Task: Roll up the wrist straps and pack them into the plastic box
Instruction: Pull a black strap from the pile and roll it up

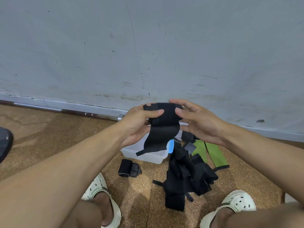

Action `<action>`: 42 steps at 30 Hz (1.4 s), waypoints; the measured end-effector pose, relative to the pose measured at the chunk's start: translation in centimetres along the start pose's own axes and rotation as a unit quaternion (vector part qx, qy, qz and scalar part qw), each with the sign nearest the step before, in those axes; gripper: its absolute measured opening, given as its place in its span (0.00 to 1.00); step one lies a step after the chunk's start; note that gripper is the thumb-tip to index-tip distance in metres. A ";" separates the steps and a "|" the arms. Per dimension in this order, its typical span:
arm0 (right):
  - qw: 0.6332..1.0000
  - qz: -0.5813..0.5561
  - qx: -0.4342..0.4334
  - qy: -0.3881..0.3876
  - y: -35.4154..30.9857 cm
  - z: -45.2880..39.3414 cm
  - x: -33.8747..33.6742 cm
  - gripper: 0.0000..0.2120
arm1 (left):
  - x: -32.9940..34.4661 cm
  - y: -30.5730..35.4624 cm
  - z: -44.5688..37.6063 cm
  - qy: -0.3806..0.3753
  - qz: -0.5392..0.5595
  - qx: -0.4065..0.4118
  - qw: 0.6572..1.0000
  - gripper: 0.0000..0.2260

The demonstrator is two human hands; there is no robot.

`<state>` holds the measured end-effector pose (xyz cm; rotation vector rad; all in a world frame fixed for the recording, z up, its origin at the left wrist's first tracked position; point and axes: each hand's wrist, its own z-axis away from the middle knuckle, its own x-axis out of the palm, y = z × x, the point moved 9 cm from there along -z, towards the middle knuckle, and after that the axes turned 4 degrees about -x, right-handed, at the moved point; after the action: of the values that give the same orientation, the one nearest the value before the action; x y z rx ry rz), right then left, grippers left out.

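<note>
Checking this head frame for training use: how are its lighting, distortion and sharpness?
Head view: soft, even light with faint shadows on the cork floor; wide-angle bending curves the wall base and stretches the forearms; both hands, left hand and right hand, and the black wrist strap look reasonably sharp; the plastic box shows no glare.

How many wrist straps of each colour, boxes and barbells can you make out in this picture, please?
Black strap held in both hands: 1
Rolled black strap with white stripes: 1
Green straps: 2
Black straps in a tangled pile: cannot tell how many
Plastic box: 1
Barbell: 1
Total countable: 6
</note>
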<state>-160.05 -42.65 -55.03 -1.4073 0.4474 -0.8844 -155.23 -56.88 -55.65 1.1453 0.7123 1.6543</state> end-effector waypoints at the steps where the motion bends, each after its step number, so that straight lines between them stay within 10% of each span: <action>1: 1.000 -0.003 0.017 -0.007 0.3 0.0 0.0 0.25 | 0.0 0.1 0.0 -0.003 0.006 0.005 1.000 0.17; 22: 0.993 0.105 -0.048 -0.001 -0.5 0.4 0.0 0.32 | 0.8 -1.3 0.1 -0.012 0.028 -0.052 0.998 0.15; 42: 0.996 -0.064 0.066 0.008 1.2 0.3 0.3 0.19 | 0.1 -0.2 0.5 0.011 0.027 -0.013 0.999 0.24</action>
<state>-159.33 -42.74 -56.10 -1.3184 0.3072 -1.0113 -154.74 -56.70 -55.57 1.1374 0.6769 1.7192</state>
